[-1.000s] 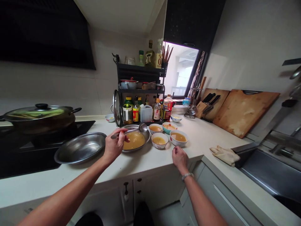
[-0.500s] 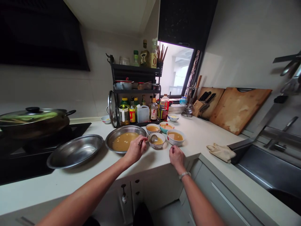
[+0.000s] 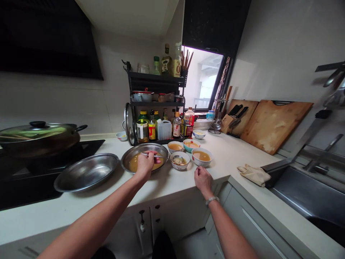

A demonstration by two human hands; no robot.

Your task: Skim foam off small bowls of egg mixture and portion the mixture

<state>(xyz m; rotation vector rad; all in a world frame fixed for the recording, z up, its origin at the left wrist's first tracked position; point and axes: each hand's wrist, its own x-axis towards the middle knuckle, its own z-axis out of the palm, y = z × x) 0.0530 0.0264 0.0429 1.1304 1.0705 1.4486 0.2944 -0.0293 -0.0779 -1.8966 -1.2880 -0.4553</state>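
The left hand [image 3: 145,166] has its grip clamped on a ladle [image 3: 161,156], covering part of it; the scoop [image 3: 177,159] is at a small bowl's [image 3: 179,167] mouth, its depth hard to make out. The right hand [image 3: 203,178] is curled together at the worktop [image 3: 172,181] edge, palm hidden.

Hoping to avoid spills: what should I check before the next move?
1. Left hand gripping the long-handled metal ladle: ok.
2. Its head over the small white patterned bowl: ok.
3. Ladle emptied: cannot tell.
4. Right hand apart from the ladle: ok.
5. Round silver metal basin upright on the white countertop: ok.
6. Elbow room around that bowl: not ok; other filled bowls stand close by.
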